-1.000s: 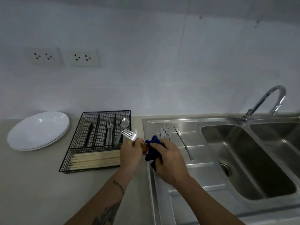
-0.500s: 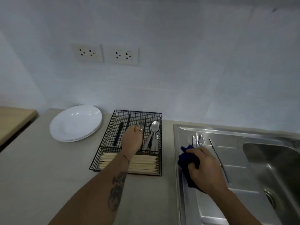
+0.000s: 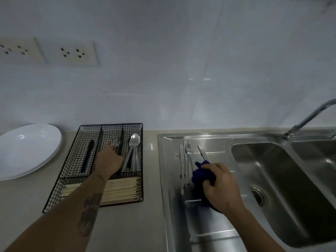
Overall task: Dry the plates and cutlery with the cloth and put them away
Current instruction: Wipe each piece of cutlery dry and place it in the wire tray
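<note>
Left hand [image 3: 109, 161] down in the wire tray's [image 3: 76, 171] middle slot over the forks [image 3: 115, 141], grip hidden, can't tell. Right hand [image 3: 221, 188] bunching the blue cloth [image 3: 201, 176] on the drainboard [image 3: 169, 179] beside undried cutlery [image 3: 185, 160], probably ready for the next piece.

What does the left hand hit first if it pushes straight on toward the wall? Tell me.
Most likely the forks in the middle slot of the wire cutlery tray: the left hand points at them with its fingers already at their handles. Beyond them comes the tray's back wall. Depth is hard to judge here.
</note>
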Demonstrator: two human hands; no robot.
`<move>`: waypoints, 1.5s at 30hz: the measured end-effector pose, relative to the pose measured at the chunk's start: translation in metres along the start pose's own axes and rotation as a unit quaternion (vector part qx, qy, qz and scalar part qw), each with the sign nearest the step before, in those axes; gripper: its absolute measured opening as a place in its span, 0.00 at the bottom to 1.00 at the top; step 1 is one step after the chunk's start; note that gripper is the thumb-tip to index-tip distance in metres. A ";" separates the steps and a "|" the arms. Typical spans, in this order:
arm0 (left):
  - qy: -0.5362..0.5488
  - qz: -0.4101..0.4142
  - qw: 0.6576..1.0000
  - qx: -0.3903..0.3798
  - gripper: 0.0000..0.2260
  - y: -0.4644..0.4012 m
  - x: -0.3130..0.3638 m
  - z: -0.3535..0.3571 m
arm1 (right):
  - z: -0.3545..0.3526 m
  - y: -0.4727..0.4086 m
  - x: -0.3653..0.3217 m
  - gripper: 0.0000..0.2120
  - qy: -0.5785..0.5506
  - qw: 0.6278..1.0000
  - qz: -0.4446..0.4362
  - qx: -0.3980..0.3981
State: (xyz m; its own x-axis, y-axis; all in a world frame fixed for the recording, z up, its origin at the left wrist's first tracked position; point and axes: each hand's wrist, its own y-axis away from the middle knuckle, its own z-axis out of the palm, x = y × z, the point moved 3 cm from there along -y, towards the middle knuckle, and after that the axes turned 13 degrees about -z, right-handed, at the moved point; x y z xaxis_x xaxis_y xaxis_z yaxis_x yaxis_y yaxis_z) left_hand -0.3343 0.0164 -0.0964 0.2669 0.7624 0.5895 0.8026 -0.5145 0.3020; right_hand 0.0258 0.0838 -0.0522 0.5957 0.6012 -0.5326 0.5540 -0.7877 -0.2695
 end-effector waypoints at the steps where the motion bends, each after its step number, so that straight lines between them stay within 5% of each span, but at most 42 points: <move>1: -0.010 0.005 1.000 0.004 0.18 0.000 0.000 0.001 | -0.004 0.001 0.006 0.22 0.004 1.000 0.008 0.004; 5: -0.064 0.012 0.997 0.034 0.13 0.003 0.002 -0.003 | -0.011 0.008 0.025 0.23 0.021 0.999 0.035 -0.009; 10: -0.079 0.180 0.963 0.181 0.13 0.038 0.040 0.017 | -0.007 0.021 0.039 0.24 0.037 0.998 0.034 -0.046; 13: -0.017 0.242 0.967 0.073 0.10 0.091 0.083 0.067 | 0.002 0.029 0.047 0.25 0.026 0.995 0.032 -0.089; 16: -0.037 0.214 0.975 -0.053 0.08 0.130 0.106 0.133 | 0.010 0.038 0.057 0.27 0.026 0.991 0.020 -0.126; 19: -0.070 0.175 0.979 -0.082 0.05 0.148 0.115 0.173 | 0.016 0.042 0.064 0.30 0.055 0.985 -0.002 -0.165; 24: -0.122 0.138 0.982 -0.039 0.13 0.150 0.115 0.193 | 0.025 0.044 0.063 0.39 0.129 0.965 -0.037 -0.223; 28: -0.157 0.135 0.978 -0.021 0.17 0.152 0.116 0.198 | 0.028 0.045 0.069 0.35 0.135 0.968 -0.059 -0.202; 33: -0.190 0.136 0.972 -0.001 0.11 0.157 0.118 0.195 | 0.026 0.048 0.089 0.26 0.136 0.965 -0.117 -0.190; 42: -0.259 0.126 0.957 0.020 0.20 0.176 0.116 0.192 | 0.017 0.050 0.101 0.23 0.109 0.970 -0.123 -0.179; 45: -0.271 0.113 0.956 0.021 0.24 0.177 0.116 0.191 | 0.018 0.052 0.095 0.29 0.114 0.965 -0.102 -0.213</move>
State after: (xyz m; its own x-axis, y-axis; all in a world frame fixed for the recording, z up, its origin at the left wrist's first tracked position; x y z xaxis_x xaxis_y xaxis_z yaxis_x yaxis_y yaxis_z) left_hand -0.0588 0.0891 -0.1177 0.6640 0.7306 0.1591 0.7091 -0.6828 0.1759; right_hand 0.1010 0.0969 -0.1307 0.5341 0.7906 -0.2994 0.8334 -0.5518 0.0294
